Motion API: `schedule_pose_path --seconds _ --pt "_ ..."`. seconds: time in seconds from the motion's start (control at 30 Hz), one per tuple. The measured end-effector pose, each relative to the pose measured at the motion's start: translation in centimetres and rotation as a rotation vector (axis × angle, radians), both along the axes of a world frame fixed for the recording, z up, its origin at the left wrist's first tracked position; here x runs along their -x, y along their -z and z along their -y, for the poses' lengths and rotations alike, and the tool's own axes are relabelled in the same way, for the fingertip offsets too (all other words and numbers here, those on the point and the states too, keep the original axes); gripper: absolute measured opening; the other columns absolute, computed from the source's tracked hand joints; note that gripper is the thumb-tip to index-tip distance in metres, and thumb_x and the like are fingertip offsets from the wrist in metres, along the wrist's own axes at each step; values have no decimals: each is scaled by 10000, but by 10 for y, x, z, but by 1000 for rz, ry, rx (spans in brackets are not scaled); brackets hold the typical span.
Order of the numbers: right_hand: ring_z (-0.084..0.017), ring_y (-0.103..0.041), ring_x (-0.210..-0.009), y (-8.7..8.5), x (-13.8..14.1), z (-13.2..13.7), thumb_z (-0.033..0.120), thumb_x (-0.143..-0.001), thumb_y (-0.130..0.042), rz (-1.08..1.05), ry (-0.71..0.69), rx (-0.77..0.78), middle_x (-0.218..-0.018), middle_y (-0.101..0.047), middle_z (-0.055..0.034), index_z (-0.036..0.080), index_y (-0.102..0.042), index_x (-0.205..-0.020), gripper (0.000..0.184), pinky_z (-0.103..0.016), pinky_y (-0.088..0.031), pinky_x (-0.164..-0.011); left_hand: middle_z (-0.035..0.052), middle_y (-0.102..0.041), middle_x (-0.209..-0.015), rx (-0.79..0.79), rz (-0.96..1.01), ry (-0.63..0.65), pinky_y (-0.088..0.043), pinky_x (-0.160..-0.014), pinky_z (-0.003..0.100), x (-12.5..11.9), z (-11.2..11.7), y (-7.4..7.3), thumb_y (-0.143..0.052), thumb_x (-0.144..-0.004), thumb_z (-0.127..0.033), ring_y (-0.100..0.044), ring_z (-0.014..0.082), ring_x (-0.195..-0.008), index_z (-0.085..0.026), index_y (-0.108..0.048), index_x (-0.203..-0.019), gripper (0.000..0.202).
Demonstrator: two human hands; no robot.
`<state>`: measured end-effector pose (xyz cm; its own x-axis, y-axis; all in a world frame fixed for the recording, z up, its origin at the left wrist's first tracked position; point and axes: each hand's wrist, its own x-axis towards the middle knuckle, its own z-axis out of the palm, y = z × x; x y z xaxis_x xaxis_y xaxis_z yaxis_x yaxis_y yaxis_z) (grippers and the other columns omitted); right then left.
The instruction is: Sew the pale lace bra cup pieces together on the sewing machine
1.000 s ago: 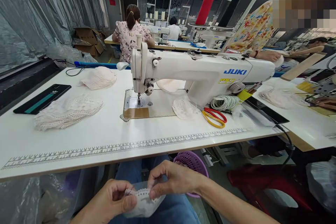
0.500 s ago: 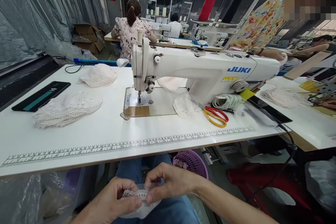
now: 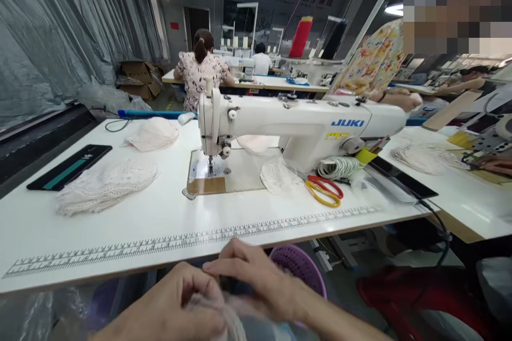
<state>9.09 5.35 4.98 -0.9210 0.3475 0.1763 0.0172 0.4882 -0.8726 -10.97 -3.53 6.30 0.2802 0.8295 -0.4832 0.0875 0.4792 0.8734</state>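
Note:
A white lace fabric piece (image 3: 230, 319) is bunched between my hands, low in front of the table edge and over my lap. My left hand (image 3: 172, 303) is closed on it, with the thumb lying along its upper side. My right hand (image 3: 260, 282) is closed at the fabric's right side. Its fingers reach over to the left fingertips, and its thumb is smeared by motion. Behind them on the table stands a white sewing machine (image 3: 304, 117), its needle over the metal plate. A lace piece (image 3: 276, 177) lies at the machine's base.
Stacked lace pieces (image 3: 106, 186) and a pale fabric pile (image 3: 154, 133) lie left of the machine, by a dark flat case (image 3: 68, 166). Scissors (image 3: 324, 192) and coiled cord (image 3: 338, 168) sit right. A purple basket (image 3: 316, 272) stands below. A person (image 3: 204, 69) sits ahead.
The view has tipped upward, so table and machine sit lower. My hands have drawn closer together around the lace fabric, the right fingers now crossing toward the left ones.

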Motion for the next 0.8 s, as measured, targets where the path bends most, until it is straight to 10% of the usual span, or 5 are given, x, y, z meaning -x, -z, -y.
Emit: schedule_pose_path --seconds 0.2,0.4,0.6,0.8 --pt "-85 -478 -678 25 11 0 282 -873 -524 -177 218 -439 -812 -475 12 232 -648 -876 134 -204 -391 -620 -33 -613 -641 98 -113 -97 -342 -602 230 6 -35 -11 -777 -522 -325 -509 175 -680 -167 -609 -704 295" --pt "-96 -485 -677 8 17 -11 243 -926 -460 -370 292 -658 -783 -499 -2 222 -628 -920 169 -214 -376 -620 -44 -587 -661 124 -166 -22 -357 -593 209 19 -55 -35 -784 -494 -262 -497 162 -699 -163 -632 -732 298" --pt "-112 -485 -655 -4 46 -66 157 -944 -377 -395 395 -1032 -794 -562 -26 178 -592 -893 222 -246 -355 -602 -32 -487 -589 -363 -618 147 -345 -534 234 54 -132 -50 -590 -730 -402 -459 151 -589 -153 -610 -675 256" --pt "-118 -483 -610 20 79 -123 98 -893 -366 -272 466 -994 -726 -530 -20 183 -574 -739 272 -225 -320 -512 94 -563 -969 -768 -1015 61 -331 -874 445 40 -175 -25 -372 -752 -13 -475 282 -989 -148 -587 -847 271"
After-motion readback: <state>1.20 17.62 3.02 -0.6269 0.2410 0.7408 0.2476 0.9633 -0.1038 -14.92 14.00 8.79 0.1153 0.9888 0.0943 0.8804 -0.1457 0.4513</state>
